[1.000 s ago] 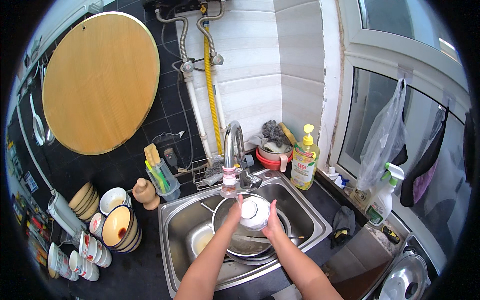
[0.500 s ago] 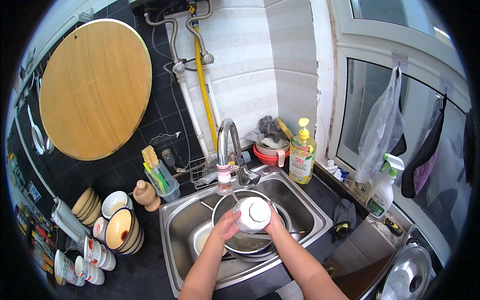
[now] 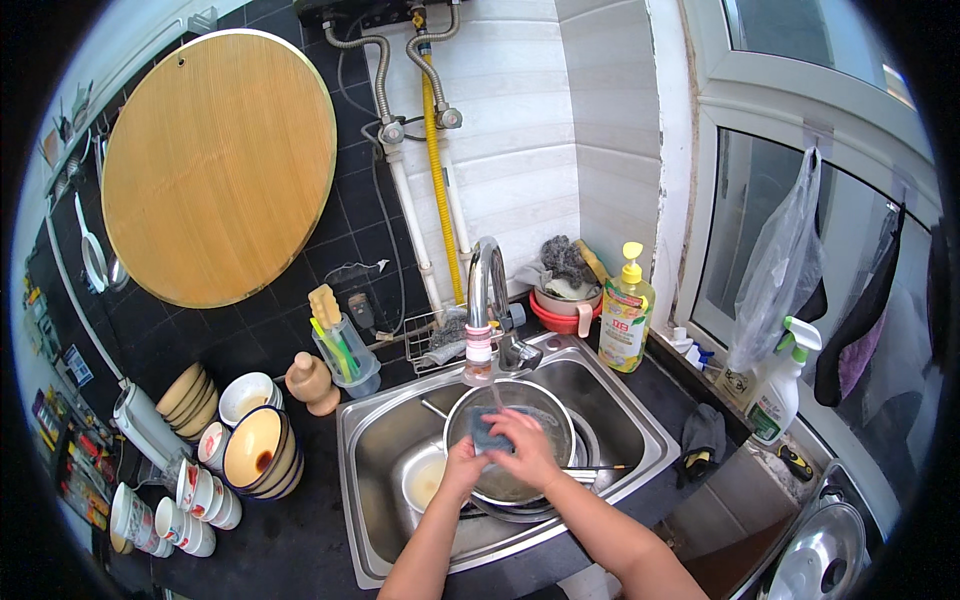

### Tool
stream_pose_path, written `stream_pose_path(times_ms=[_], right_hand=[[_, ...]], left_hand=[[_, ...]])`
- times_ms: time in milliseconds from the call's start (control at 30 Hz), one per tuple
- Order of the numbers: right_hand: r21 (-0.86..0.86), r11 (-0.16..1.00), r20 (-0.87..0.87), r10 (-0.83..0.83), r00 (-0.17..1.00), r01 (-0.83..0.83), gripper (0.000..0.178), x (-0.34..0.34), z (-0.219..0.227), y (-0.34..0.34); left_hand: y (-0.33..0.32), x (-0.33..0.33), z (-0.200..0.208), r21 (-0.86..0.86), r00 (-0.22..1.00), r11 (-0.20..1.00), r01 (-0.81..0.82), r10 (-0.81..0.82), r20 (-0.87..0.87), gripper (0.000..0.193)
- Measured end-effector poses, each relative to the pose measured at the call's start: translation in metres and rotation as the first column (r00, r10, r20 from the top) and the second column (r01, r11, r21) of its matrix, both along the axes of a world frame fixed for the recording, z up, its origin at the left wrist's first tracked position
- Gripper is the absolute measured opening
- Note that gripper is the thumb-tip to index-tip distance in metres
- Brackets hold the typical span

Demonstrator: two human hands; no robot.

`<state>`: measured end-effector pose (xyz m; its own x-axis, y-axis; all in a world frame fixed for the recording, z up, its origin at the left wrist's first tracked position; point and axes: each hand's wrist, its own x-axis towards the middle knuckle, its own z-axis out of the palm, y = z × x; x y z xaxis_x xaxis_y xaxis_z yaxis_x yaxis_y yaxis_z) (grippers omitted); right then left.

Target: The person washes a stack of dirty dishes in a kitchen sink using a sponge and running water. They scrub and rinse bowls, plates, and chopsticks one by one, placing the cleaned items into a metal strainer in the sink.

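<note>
Over the sink both my hands are at a small blue-grey piece (image 3: 488, 433) with a pale edge, under the faucet (image 3: 487, 300). My left hand (image 3: 466, 466) grips it from below, its fingers closed. My right hand (image 3: 527, 450) reaches across from the other side, fingers bent over the piece and partly hiding it, so its exact kind is unclear. A thin stream of water runs down behind the fingers. Beneath them sits a round metal pan (image 3: 562, 413) holding cloudy water, stacked on other cookware. Left of it, a pale bowl (image 3: 424, 486) lies in the sink.
The steel sink (image 3: 385, 425) is set in a dark counter. Bowls (image 3: 262, 455) and cups (image 3: 185, 525) stack at the left, beside a wooden pestle-like piece (image 3: 313, 383). A yellow soap bottle (image 3: 626, 320) and spray bottle (image 3: 780, 385) stand at the right, near a grey glove (image 3: 703, 435).
A white faceted vessel was held up in both hands. Now a blue-grey surface shows between them, and my right hand has moved over the top. The whole view has shifted slightly.
</note>
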<state>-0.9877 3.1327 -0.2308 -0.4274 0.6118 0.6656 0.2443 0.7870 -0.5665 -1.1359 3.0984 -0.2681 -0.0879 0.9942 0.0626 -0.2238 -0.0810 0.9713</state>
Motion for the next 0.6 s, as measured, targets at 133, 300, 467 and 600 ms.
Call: stream_pose_path(times_ms=[133,300,467,600], right_hand=[[0.13,0.99,0.045,-0.053,0.998,0.046,0.028,-0.011,0.003,0.001],[-0.634,0.723,-0.062,-0.401,0.914,0.274,0.043,0.0,-0.038,0.033],[-0.733,0.507,0.29,-0.369,0.883,0.453,0.056,0.004,-0.052,0.043],[-0.912,0.27,-0.394,-0.366,0.843,-0.309,0.062,0.0,-0.039,0.043]], left_hand=[[-0.006,-0.002,-0.016,-0.056,0.959,0.998,0.029,-0.044,-0.282,0.029],[-0.011,0.011,-0.003,-0.039,0.982,0.981,0.19,-0.189,0.027,0.03],[-0.007,0.008,0.007,0.036,0.978,0.994,0.101,-0.105,0.178,0.033],[-0.005,0.008,0.008,0.021,0.949,0.983,0.182,-0.181,0.257,0.035]])
